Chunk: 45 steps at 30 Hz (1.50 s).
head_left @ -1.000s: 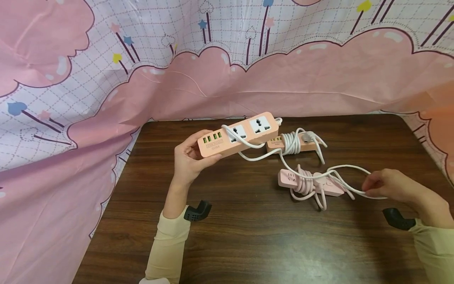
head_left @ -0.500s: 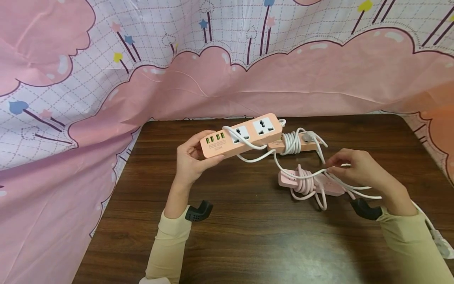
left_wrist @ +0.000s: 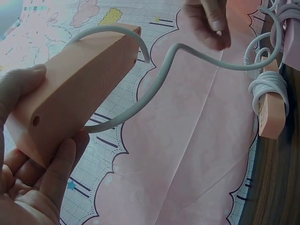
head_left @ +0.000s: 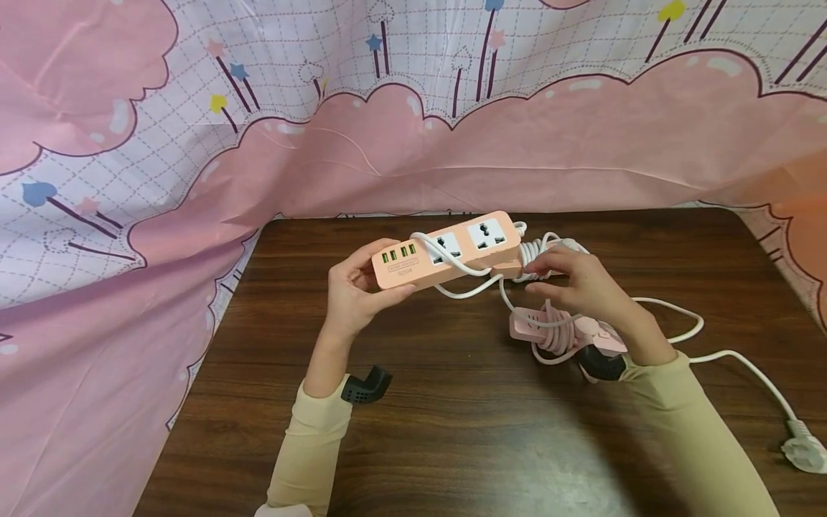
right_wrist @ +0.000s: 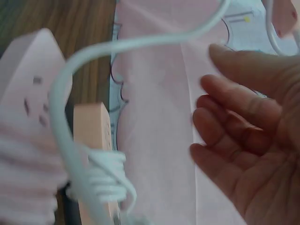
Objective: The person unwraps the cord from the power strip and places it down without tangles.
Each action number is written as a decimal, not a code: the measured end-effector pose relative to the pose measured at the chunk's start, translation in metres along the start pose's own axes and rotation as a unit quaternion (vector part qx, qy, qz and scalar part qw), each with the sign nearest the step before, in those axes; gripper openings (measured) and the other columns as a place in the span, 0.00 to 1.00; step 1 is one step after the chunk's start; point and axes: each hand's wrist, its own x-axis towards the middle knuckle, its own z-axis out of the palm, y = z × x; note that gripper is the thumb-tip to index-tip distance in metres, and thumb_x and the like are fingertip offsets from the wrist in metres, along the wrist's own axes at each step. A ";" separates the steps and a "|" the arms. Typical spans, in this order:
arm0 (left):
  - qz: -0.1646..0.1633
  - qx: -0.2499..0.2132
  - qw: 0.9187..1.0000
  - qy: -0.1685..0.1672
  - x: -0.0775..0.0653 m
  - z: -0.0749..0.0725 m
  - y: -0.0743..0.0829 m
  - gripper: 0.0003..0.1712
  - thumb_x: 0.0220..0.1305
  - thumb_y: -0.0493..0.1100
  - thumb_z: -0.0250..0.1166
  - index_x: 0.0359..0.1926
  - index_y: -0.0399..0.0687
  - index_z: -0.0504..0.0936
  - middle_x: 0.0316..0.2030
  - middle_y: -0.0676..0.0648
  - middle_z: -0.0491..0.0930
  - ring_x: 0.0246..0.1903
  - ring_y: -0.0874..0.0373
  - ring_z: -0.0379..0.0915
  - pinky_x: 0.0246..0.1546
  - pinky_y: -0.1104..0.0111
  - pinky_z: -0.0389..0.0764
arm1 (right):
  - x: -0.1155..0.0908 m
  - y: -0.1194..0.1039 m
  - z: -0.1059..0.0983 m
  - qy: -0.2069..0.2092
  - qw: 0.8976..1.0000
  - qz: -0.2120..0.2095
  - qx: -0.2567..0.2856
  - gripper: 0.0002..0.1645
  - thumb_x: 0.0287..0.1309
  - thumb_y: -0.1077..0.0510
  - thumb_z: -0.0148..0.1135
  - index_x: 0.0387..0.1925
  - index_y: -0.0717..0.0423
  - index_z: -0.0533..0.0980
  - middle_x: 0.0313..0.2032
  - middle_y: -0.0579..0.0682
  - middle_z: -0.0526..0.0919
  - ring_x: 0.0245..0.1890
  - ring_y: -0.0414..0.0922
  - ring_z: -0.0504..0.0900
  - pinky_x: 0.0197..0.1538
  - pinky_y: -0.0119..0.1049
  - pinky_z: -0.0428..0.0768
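A peach power strip is held, apparently raised, over the far half of the desk, its socket face turned toward the head camera and its cord end tilted up in that view. Its left-hand end is grasped between thumb and fingers of the left grip. A loose turn of its white cord is passed about the body. The right grip is seen with fingers parted and loosely bent, nothing being held.

The casing is judged to be rigid, fairly light and smooth; the cord, flexible but springy, may be expected to loosen if released. The strip is best held by its plain left-hand end, clear of the winding; the cord is best taken close to the body, where slack is kept short.

Toward the desk's far edge a second peach strip, wound with its own cord, is partly hidden in the head view. Nearer the viewer, a wound pink strip is overhung by the right sleeve's black wrist mount. The free cord is led across the pink strip, where snagging could be caused. A white plug, seemingly this cord's, is laid toward the desk's right edge.
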 end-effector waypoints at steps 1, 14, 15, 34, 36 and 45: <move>0.000 -0.001 1.000 -0.001 0.000 0.000 0.000 0.32 0.35 0.17 0.69 0.49 0.21 0.73 0.42 0.27 0.77 0.35 0.60 0.77 0.34 0.72 0.79 | 0.003 -0.001 0.003 0.002 1.000 -0.012 0.008 0.16 0.39 0.70 0.73 0.35 0.60 0.81 0.32 0.48 0.80 0.33 0.39 0.74 0.34 0.26 0.71; -0.004 -0.002 1.000 0.002 0.000 -0.001 -0.001 0.33 0.34 0.17 0.69 0.49 0.20 0.73 0.42 0.28 0.77 0.35 0.60 0.76 0.34 0.72 0.79 | 0.017 -0.015 0.029 -0.029 0.995 -0.042 0.090 0.16 0.44 0.71 0.70 0.38 0.59 0.80 0.37 0.48 0.81 0.37 0.38 0.76 0.38 0.26 0.71; -0.004 -0.002 1.000 0.003 -0.001 -0.001 -0.001 0.33 0.34 0.17 0.69 0.48 0.20 0.73 0.42 0.27 0.77 0.35 0.60 0.76 0.33 0.73 0.79 | 0.018 -0.016 0.030 -0.031 0.994 -0.041 0.094 0.16 0.45 0.71 0.69 0.38 0.58 0.81 0.38 0.48 0.81 0.38 0.39 0.76 0.38 0.26 0.72; -0.015 -0.042 0.998 -0.046 -0.005 -0.009 -0.002 0.34 0.35 0.21 0.70 0.50 0.19 0.71 0.42 0.46 0.80 0.38 0.57 0.76 0.36 0.70 0.80 | 0.031 -0.021 0.017 0.218 0.961 0.031 0.167 0.09 0.45 0.83 0.58 0.29 0.74 0.76 0.30 0.40 0.78 0.31 0.34 0.73 0.35 0.22 0.71; -0.018 -0.035 0.998 -0.041 -0.005 -0.011 -0.002 0.34 0.34 0.18 0.69 0.50 0.20 0.72 0.42 0.45 0.80 0.38 0.57 0.77 0.36 0.70 0.80 | 0.030 -0.020 0.010 0.261 0.944 0.029 0.198 0.06 0.47 0.83 0.57 0.29 0.76 0.75 0.30 0.39 0.77 0.31 0.35 0.74 0.35 0.22 0.72; -0.023 -0.039 0.999 0.028 -0.008 -0.037 -0.011 0.32 0.36 0.18 0.68 0.50 0.21 0.72 0.43 0.47 0.81 0.41 0.55 0.76 0.40 0.69 0.79 | 0.009 -0.019 -0.035 0.337 0.899 -0.029 0.277 0.03 0.48 0.77 0.63 0.27 0.78 0.76 0.28 0.49 0.79 0.31 0.40 0.75 0.35 0.24 0.73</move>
